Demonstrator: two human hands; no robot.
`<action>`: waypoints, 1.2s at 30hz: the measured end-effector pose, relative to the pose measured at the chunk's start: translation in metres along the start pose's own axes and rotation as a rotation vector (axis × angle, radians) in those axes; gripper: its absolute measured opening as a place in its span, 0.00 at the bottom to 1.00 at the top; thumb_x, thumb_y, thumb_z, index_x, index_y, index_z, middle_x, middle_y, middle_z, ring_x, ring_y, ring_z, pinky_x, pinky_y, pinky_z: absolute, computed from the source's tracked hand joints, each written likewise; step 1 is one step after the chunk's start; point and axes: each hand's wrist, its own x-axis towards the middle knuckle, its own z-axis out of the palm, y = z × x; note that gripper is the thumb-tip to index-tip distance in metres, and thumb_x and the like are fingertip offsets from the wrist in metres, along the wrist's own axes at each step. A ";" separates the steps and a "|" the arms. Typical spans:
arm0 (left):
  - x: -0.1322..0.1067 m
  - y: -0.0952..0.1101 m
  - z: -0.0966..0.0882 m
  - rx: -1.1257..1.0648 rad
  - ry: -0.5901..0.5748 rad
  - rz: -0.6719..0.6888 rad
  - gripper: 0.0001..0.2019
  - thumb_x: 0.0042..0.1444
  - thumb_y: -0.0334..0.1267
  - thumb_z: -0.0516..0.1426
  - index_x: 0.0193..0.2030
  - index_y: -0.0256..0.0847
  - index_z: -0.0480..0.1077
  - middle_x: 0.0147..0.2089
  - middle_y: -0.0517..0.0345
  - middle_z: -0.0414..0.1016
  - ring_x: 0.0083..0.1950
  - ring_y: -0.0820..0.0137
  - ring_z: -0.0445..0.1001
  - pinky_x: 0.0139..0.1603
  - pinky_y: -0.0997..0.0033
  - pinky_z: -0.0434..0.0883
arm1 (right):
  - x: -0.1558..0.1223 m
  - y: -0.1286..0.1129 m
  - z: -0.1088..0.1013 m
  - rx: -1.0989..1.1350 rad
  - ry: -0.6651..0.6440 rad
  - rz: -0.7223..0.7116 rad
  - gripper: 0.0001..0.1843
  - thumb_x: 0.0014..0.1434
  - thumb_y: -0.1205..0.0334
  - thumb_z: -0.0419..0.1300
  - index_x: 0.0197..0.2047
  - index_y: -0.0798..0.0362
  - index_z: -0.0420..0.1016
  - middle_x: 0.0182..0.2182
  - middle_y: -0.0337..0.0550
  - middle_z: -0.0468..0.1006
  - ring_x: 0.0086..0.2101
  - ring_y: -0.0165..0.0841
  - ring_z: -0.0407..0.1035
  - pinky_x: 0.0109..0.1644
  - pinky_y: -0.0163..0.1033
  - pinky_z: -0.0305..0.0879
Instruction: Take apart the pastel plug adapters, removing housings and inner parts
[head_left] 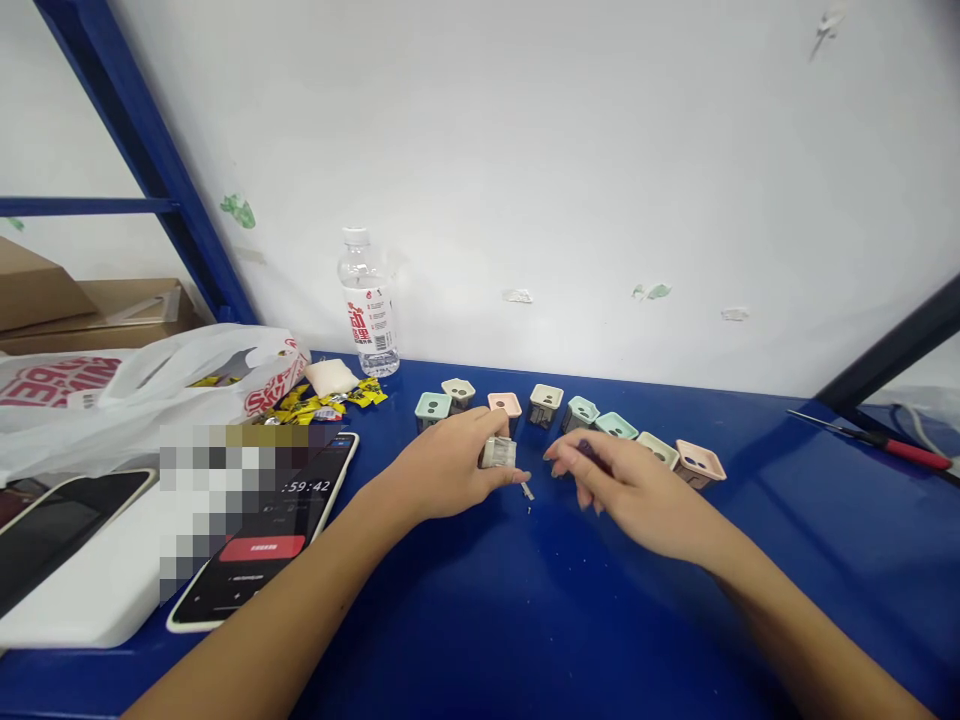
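Observation:
My left hand (457,462) grips a pale pencil sharpener (499,452) with a clear body, tipped on its side between thumb and fingers. Just below the thumb, a small metal blade (528,492) and a tiny screw (529,510) lie on the blue table (570,620). To the right, my right hand (626,485) is closed with curled fingers around a dark object (592,455); most of it is hidden, so its kind is unclear. Behind both hands stand several two-hole sharpeners, among them a mint one (433,405), a cream one (547,397) and a pink one (700,462).
A water bottle (367,310) stands by the wall, near yellow wrappers (304,400) and a plastic bag (150,385). Left of my forearm lie a phone with a timer (274,530) and a white box (97,590). A red-handled screwdriver (911,452) rests far right.

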 end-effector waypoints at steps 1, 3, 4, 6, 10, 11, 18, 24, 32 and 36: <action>0.000 0.000 -0.001 0.006 -0.009 -0.007 0.15 0.55 0.49 0.59 0.38 0.40 0.64 0.39 0.56 0.70 0.40 0.64 0.68 0.37 0.68 0.62 | 0.000 -0.001 0.003 -0.057 -0.038 -0.018 0.16 0.67 0.55 0.46 0.41 0.52 0.72 0.26 0.41 0.74 0.28 0.33 0.69 0.32 0.38 0.65; 0.000 0.001 -0.001 0.002 -0.023 -0.021 0.14 0.54 0.48 0.60 0.37 0.39 0.64 0.38 0.56 0.70 0.39 0.64 0.68 0.36 0.68 0.62 | 0.001 -0.001 0.012 -0.146 -0.070 -0.081 0.13 0.66 0.62 0.47 0.43 0.51 0.73 0.32 0.42 0.75 0.34 0.35 0.70 0.39 0.41 0.65; 0.000 0.001 -0.002 -0.007 -0.031 -0.024 0.14 0.54 0.48 0.60 0.36 0.39 0.64 0.38 0.57 0.70 0.39 0.65 0.68 0.36 0.68 0.62 | 0.002 0.001 0.018 -0.179 -0.077 -0.109 0.13 0.66 0.63 0.47 0.42 0.51 0.73 0.36 0.44 0.75 0.37 0.36 0.70 0.42 0.42 0.64; 0.000 0.001 -0.002 -0.030 -0.048 -0.018 0.14 0.53 0.48 0.60 0.36 0.40 0.65 0.37 0.57 0.70 0.38 0.65 0.68 0.36 0.69 0.62 | 0.004 0.005 0.029 -0.258 -0.037 -0.107 0.12 0.66 0.62 0.49 0.47 0.52 0.72 0.39 0.46 0.74 0.40 0.38 0.70 0.44 0.43 0.64; 0.000 -0.001 -0.001 -0.046 -0.044 0.005 0.14 0.53 0.46 0.61 0.38 0.40 0.65 0.38 0.57 0.71 0.38 0.66 0.68 0.36 0.69 0.62 | 0.008 0.011 0.042 -0.334 0.002 -0.054 0.10 0.65 0.59 0.51 0.46 0.52 0.69 0.39 0.46 0.70 0.37 0.37 0.70 0.41 0.43 0.63; 0.000 -0.001 0.000 -0.043 -0.046 0.006 0.13 0.53 0.45 0.61 0.37 0.40 0.65 0.38 0.57 0.71 0.38 0.66 0.68 0.36 0.69 0.62 | 0.008 0.012 0.043 -0.330 0.004 -0.047 0.09 0.65 0.60 0.51 0.44 0.52 0.69 0.40 0.45 0.69 0.36 0.36 0.69 0.40 0.43 0.63; 0.001 -0.002 -0.001 -0.017 -0.055 -0.011 0.13 0.51 0.41 0.62 0.38 0.40 0.64 0.40 0.57 0.70 0.41 0.64 0.69 0.38 0.69 0.63 | 0.011 0.011 0.041 -0.282 -0.031 -0.064 0.05 0.63 0.68 0.52 0.39 0.52 0.68 0.39 0.43 0.68 0.35 0.33 0.68 0.39 0.40 0.63; 0.000 -0.004 -0.001 0.007 -0.074 -0.042 0.13 0.50 0.40 0.63 0.37 0.40 0.63 0.40 0.57 0.70 0.41 0.64 0.69 0.37 0.69 0.62 | 0.010 0.018 0.038 -0.259 -0.058 -0.130 0.08 0.63 0.71 0.50 0.39 0.52 0.68 0.39 0.43 0.69 0.37 0.33 0.68 0.41 0.40 0.63; 0.001 -0.005 -0.001 0.000 -0.094 -0.073 0.14 0.50 0.44 0.63 0.37 0.41 0.64 0.39 0.58 0.70 0.41 0.64 0.68 0.36 0.70 0.62 | 0.012 0.017 0.028 -0.245 -0.067 -0.160 0.07 0.64 0.69 0.50 0.37 0.52 0.66 0.35 0.42 0.71 0.34 0.33 0.67 0.39 0.39 0.63; 0.001 -0.005 -0.001 0.005 -0.115 -0.077 0.15 0.50 0.45 0.63 0.37 0.41 0.64 0.40 0.58 0.70 0.42 0.63 0.68 0.38 0.69 0.62 | 0.012 0.014 0.016 -0.244 -0.046 -0.142 0.08 0.65 0.68 0.49 0.41 0.52 0.68 0.39 0.44 0.73 0.39 0.35 0.68 0.43 0.41 0.63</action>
